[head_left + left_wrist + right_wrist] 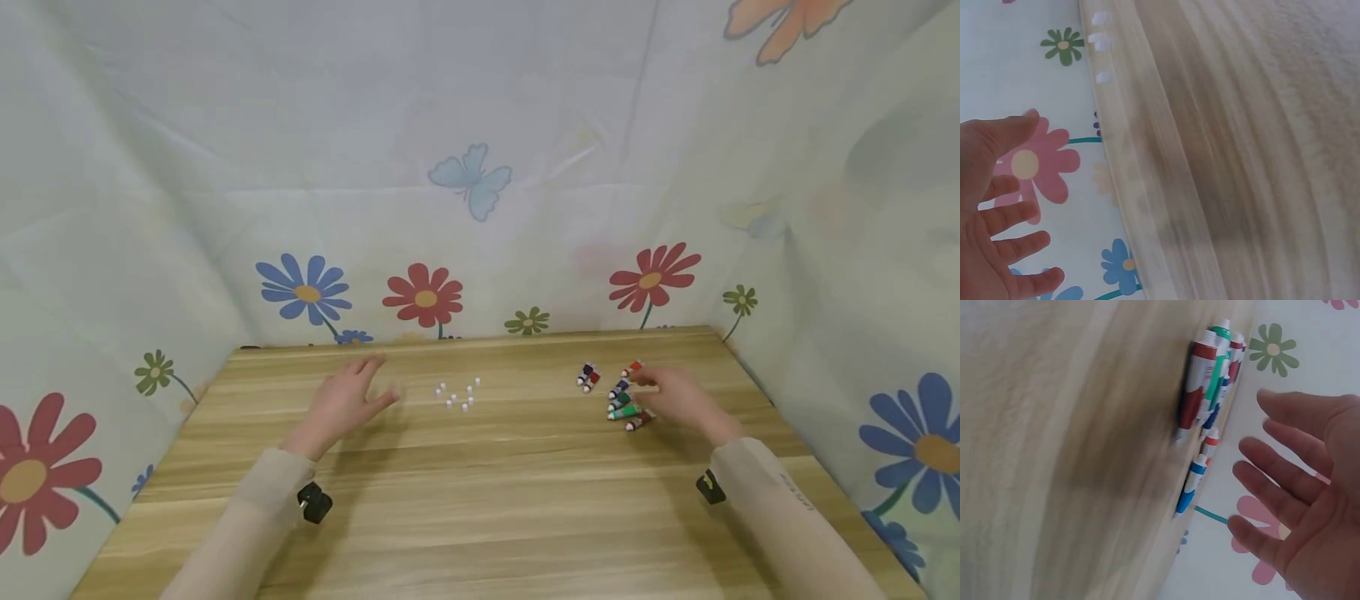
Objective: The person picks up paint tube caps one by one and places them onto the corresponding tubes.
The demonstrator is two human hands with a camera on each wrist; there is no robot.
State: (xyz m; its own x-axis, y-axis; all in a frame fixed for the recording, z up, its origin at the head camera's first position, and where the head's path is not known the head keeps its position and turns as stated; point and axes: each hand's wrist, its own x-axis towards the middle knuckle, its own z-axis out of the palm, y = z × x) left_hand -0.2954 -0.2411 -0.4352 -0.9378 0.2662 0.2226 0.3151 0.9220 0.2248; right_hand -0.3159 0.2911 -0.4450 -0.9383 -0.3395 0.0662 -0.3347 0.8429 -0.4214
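My left hand (341, 408) hovers over the left part of the table with its fingers spread and holds nothing. To its right lie several tiny white cubes (452, 398), scattered loosely. Small paint tubes with white caps lie on the right side, among them a green tube (624, 412), a dark red tube (1197, 381) and a blue tube (1191, 484). A pair of tubes (588, 377) sits a little left of the others. Over the right edge of this group is my right hand (682, 402), fingers loosely bent; its palm looks bare in the right wrist view.
The wood-grain table (465, 508) runs back to a white curtain (375, 150) printed with flowers and butterflies, which also hangs on both sides. A small black device (315, 502) is fixed at the left wrist, another black device (710, 487) at the right.
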